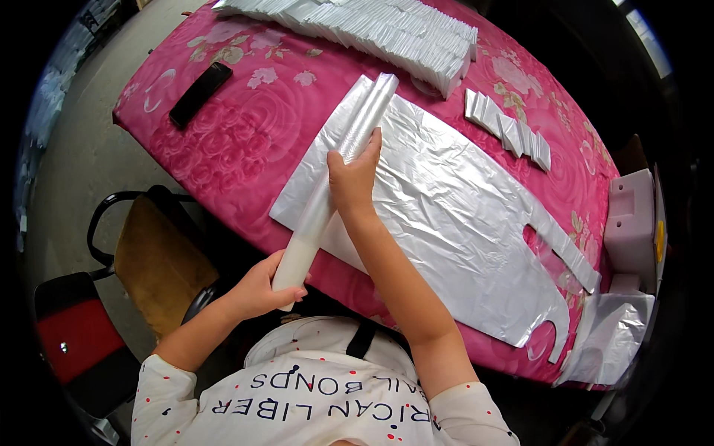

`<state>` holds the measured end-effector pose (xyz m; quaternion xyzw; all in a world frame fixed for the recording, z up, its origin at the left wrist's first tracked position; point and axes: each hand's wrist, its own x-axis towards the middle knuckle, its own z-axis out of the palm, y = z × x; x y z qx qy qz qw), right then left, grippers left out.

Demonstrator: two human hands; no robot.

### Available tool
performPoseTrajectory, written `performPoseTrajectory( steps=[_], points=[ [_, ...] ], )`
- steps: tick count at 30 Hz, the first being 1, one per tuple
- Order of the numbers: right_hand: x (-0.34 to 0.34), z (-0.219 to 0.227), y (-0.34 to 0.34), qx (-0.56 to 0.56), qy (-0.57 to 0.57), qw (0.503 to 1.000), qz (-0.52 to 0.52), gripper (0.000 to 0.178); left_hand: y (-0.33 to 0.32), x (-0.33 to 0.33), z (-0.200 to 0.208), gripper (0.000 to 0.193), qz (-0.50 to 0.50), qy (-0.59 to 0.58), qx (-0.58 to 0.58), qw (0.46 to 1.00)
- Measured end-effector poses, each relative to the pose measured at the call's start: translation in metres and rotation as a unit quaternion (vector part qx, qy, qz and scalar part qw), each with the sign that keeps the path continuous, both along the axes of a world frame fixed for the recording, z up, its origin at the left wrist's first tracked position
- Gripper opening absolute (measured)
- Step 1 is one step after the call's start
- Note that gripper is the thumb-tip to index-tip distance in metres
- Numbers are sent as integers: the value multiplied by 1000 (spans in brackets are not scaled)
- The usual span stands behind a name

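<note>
A long roll of clear plastic film point(333, 175) runs from about seven o'clock near the person's body up toward twelve o'clock over the table, lying along the left edge of a flat plastic apron sheet point(454, 223) that spreads across the pink floral tablecloth point(238, 141). The left hand point(262, 288) is clenched around the lower, whiter end of the roll, just off the table's near edge at six to seven o'clock. The right hand point(354, 177) grips the roll near its middle, fingers wrapped over the top, close to the picture's centre. The apron sheet stretches from the centre out to four o'clock, where its strap cut-outs lie at the table's right end. At twelve to one o'clock sits a long stack of folded white plastic packets point(372, 30), and a shorter row of folded packets point(509, 130) lies at two o'clock, just beyond the sheet. A black flat device point(200, 94) rests on the cloth at eleven o'clock, well apart from the hands. A brown-seated chair point(152, 260) stands at eight o'clock beside the table.
</note>
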<state>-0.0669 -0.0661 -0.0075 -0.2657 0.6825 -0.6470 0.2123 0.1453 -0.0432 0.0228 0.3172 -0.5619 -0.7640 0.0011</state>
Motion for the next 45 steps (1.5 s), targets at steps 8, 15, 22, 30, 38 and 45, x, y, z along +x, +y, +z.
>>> performPoseTrajectory(
  steps=[8, 15, 22, 30, 38, 45],
  points=[
    [-29, 38, 70, -193, -417, 886, 67, 55, 32, -34, 15, 76, -99, 109, 331, 932],
    [-36, 50, 121, -282, -409, 866, 59, 57, 42, -47, 6, 59, -176, 114, 394, 895],
    [-55, 49, 155, -313, -396, 863, 22, 58, 51, -54, 5, 51, -236, 106, 419, 870],
    [-55, 41, 169, -298, -392, 870, -24, 53, 54, -63, 1, 63, -258, 76, 361, 893],
    [-48, 46, 177, -241, -360, 898, -73, 54, 54, -77, 8, 80, -259, 19, 178, 949],
    [-52, 48, 184, -237, -342, 905, -91, 59, 55, -75, 8, 72, -308, 17, 241, 920]
  ],
)
